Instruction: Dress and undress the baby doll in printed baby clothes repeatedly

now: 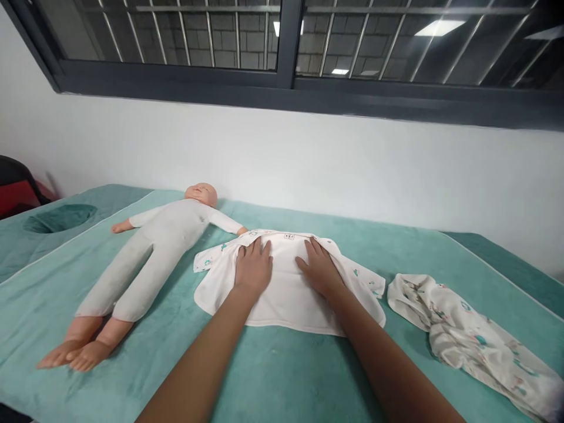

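A white baby shirt [282, 294] with small green prints on its sleeves lies spread open in front of me, its plain inner side facing up. My left hand [254, 267] rests flat on the left part of the shirt, fingers toward the collar. On the right part, my right hand [320, 267] lies with its fingers stretched out. Left of the shirt, a baby doll [163, 235] with a white cloth body lies on its back. One of the doll's hands touches or nearly touches the shirt's upper left edge.
Crumpled white printed baby clothing [476, 335] lies at the right. Everything rests on a bed with a green cover [282, 376], which has a round hole [61, 217] at its left end. Behind are a white wall [352, 164] and a barred window [288, 47].
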Demonstrator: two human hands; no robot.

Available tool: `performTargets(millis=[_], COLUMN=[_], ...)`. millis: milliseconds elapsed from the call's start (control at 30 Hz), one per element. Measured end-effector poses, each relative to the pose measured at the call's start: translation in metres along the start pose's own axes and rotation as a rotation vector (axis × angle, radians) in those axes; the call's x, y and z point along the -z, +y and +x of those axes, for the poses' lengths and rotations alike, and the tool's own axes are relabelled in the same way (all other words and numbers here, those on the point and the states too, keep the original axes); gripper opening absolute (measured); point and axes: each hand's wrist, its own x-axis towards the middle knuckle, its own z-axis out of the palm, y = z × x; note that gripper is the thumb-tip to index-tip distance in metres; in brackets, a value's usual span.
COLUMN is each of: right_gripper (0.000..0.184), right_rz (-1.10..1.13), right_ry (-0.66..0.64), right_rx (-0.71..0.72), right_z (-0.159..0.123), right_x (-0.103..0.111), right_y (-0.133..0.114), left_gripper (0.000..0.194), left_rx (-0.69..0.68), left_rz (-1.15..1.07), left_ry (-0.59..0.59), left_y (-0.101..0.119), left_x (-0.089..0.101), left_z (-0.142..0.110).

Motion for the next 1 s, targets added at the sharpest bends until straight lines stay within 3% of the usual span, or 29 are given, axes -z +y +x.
performTargets(millis=[100,200,267,300,333,400,467,567,633,733,900,1000], right_gripper=[0.051,0.045,0.040,0.039,0.038,0.043,0.052,0.057,0.055,0.050,0.038,0.031], right_rz=[0.017,0.058,0.147,0.200,0.253,0.302,0.267,0.139,0.036,-0.031,0.026,0.123], right_ry=[-0.048,-0.035,0.051,0.125,0.216,0.339,0.269,0.190,0.209,0.214,0.031,0.076], right_rx=[0.009,0.165,0.262,0.239,0.149,-0.165,-0.400,-0.385,-0.354,-0.330,-0.265,-0.297], right_z=[-0.002,-0.018,-0.034,-0.042,-0.048,-0.057,-0.061,-0.068,-0.075,-0.084,-0.075,-0.059], right_x=[0.003,0.017,0.030,0.036,0.042,0.052,0.060,0.071,0.076,0.077,0.071,0.074], right_y=[-0.003,-0.010,-0.007,-0.001,0.010,0.042,0.083,0.139,0.158,0.152,0.116,0.124], left_gripper=[0.046,0.047,0.046,0.046,0.045,0.045,0.046,0.045,0.045,0.046,0.037,0.030], left_rx=[0.009,-0.005,-0.070,-0.122,-0.178,-0.273,-0.337,-0.386,-0.399,-0.421,-0.426,-0.451], left_rz=[-0.005,-0.013,-0.042,-0.062,-0.084,-0.136,-0.202,-0.316,-0.380,-0.453,-0.547,-0.583], left_ry=[-0.057,-0.014,0.040,0.059,0.069,0.056,0.011,-0.057,-0.092,-0.138,-0.184,-0.212], left_y=[-0.001,0.000,0.001,0.003,0.004,0.008,0.015,0.026,0.033,0.039,0.042,0.041], left_x=[-0.003,0.001,0.005,0.007,0.008,0.010,0.012,0.017,0.022,0.029,0.037,0.040], left_z=[0.000,-0.002,-0.006,-0.008,-0.011,-0.020,-0.032,-0.054,-0.070,-0.088,-0.098,-0.099])
